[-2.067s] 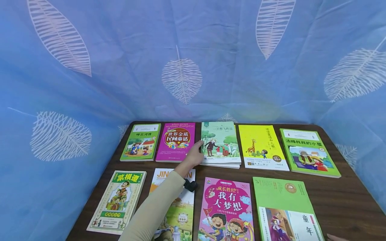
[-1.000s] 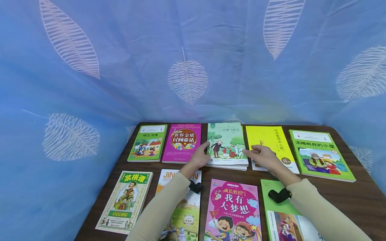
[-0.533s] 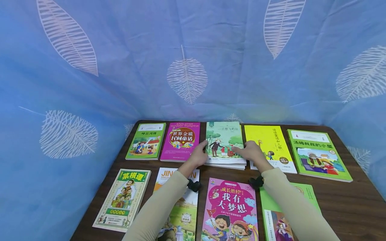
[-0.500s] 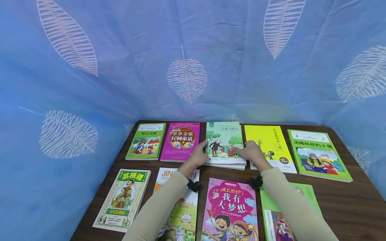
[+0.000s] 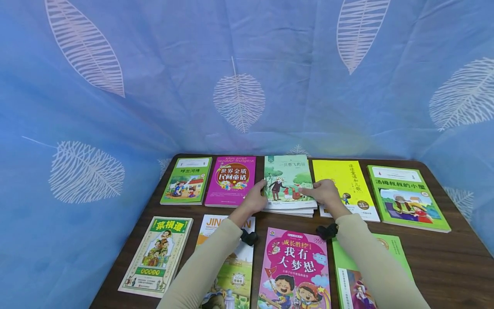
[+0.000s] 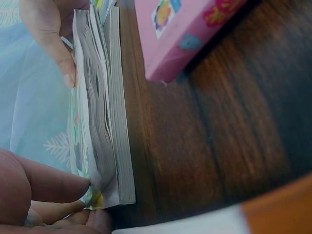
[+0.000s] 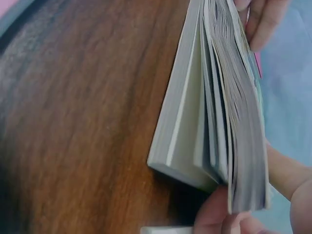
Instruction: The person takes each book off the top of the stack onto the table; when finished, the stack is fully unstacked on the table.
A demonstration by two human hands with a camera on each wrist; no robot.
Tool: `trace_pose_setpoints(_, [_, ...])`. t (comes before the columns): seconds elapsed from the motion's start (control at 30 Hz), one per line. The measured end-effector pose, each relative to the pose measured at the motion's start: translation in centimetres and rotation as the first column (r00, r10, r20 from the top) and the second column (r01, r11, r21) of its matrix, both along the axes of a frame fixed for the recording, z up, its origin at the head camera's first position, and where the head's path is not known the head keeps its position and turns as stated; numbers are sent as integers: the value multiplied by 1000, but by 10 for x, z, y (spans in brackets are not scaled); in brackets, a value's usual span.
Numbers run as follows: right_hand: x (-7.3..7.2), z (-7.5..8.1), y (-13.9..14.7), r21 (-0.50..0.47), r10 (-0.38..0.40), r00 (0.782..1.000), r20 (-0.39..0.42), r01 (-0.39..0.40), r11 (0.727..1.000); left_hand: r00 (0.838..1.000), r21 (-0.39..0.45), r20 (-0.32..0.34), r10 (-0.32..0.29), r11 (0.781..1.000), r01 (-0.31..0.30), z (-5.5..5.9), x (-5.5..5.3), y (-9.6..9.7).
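A pale green picture-covered book (image 5: 287, 174) lies in the middle of the back row, on top of other books whose white edges (image 5: 305, 212) show below it. My left hand (image 5: 254, 199) pinches its left edge, thumb on the cover. At the right edge my right hand (image 5: 324, 193) grips it, thumb over the cover and fingers beneath. In the right wrist view the right side of the top book's pages (image 7: 243, 156) is raised, and the layers under it fan apart. Seen from the left wrist, the bottom book (image 6: 123, 146) stays flat on the table.
Magenta (image 5: 230, 182) and yellow (image 5: 355, 171) books flank the stack, with green books (image 5: 185, 182) (image 5: 409, 201) at the ends. In front lie a cream book (image 5: 156, 257), an orange-titled book (image 5: 241, 283), a pink book (image 5: 295, 270) and another green book (image 5: 390, 244). Blue cloth (image 5: 239, 43) hangs behind.
My right hand has come in from the lower right, across the yellow book, to the pale green book's right edge. That edge now sits slightly higher. The left hand stays at the left edge.
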State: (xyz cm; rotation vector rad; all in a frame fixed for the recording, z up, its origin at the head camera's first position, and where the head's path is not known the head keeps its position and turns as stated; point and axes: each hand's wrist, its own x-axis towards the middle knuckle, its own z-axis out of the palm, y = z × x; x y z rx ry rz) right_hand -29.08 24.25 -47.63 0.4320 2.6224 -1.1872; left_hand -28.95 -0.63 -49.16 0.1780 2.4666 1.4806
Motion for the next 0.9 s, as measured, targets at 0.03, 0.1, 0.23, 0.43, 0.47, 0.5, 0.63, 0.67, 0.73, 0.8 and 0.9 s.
trace_pose_setpoints(0.03, [0,-1,2,-17,-10,1000,11,10,1000,1000,-6,5,-1,1000,1,0,0,0])
trace_pose_setpoints(0.1, [0,-2,6,-43,-25,1000,18,26,999,1000,-13,5,-3,1000,3,0,0,0])
trace_pose_setpoints(0.23, [4,-2,13,-87,-28,1000,-7,27,996,1000,-52,-15,-13,999,13,-1,0,2])
trace_pose_setpoints(0.43, [13,0,33,-249,-61,997,-39,49,967,998,-161,-53,-42,986,33,-5,-1,7])
trace_pose_setpoints(0.47, [16,0,39,-277,-64,997,-43,50,960,998,-170,-54,-44,985,34,-6,-1,7])
trace_pose_setpoints(0.5, [19,1,44,-300,-70,996,-47,52,953,997,-175,-56,-45,984,35,-6,-1,8])
trace_pose_setpoints(0.63, [36,7,68,-374,-72,996,-57,45,926,998,-182,-51,-41,983,31,-6,0,7])
trace_pose_setpoints(0.67, [42,9,75,-385,-66,996,-57,39,922,998,-179,-48,-39,983,29,-6,1,7])
trace_pose_setpoints(0.73, [53,11,89,-392,-58,997,-53,32,919,998,-178,-46,-37,984,28,-6,1,6])
trace_pose_setpoints(0.8, [65,13,104,-417,-47,997,-53,21,909,998,-176,-43,-37,984,29,-5,2,5])
trace_pose_setpoints(0.9, [85,15,129,-450,-47,998,-35,26,893,999,-161,-29,-36,986,31,-5,3,6])
